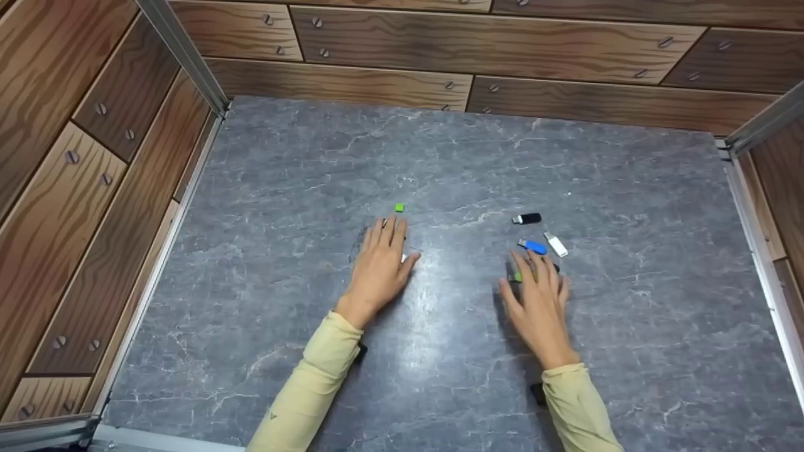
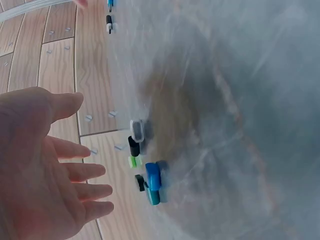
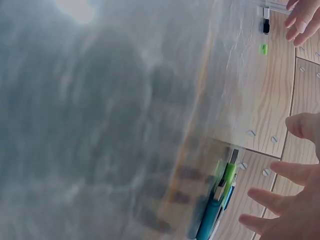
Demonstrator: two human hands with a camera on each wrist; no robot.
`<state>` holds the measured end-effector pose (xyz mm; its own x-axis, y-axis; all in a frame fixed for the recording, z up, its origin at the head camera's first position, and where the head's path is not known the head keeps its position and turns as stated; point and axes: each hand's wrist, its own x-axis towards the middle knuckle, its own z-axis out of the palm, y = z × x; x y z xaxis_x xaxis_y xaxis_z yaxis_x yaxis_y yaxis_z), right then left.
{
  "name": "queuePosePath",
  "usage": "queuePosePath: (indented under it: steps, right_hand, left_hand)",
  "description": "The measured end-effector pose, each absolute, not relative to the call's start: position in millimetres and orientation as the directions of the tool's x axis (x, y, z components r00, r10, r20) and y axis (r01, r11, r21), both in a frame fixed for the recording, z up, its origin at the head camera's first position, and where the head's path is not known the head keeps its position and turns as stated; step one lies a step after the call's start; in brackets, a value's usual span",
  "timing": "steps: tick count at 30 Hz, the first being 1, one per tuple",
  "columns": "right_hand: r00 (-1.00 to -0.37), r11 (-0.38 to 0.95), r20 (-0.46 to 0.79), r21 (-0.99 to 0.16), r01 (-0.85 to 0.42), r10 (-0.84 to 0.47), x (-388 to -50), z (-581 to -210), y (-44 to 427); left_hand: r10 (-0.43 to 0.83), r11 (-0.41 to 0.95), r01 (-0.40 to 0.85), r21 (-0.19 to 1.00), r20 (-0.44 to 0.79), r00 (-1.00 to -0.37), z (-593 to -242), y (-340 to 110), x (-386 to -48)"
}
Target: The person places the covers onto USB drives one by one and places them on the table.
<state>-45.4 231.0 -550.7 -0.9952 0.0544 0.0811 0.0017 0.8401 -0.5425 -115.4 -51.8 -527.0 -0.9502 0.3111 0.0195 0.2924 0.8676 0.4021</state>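
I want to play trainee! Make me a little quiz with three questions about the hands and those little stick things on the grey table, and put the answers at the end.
1. True or false: in the head view, the small green piece lies nearer to the left hand than to the right hand.
2. Pick one: in the head view, which stick lies nearest the back wall? A) blue B) black C) white
3. Fill in the missing word: both of the person's sleeves are pale ____.

Key:
1. True.
2. B, the black stick.
3. Yellow.
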Motion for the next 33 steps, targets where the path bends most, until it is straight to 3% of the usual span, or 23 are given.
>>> queuePosePath:
  steps: [18,33]
  right_hand:
    - [-0.984,0.861,0.142,-0.509,0.021,0.109,-40.3,-548.3,243.0]
    - [-0.984,0.869,0.080,-0.483,0.103,0.161,-47.3,-548.5,246.9]
  left_hand:
    - [0.239,0.798,0.253,0.548,0.098,-0.966,-530.7,-63.0,-166.6]
    - [0.269,0.864,0.277,0.420,0.079,-0.960,-531.9,-60.3,-189.3]
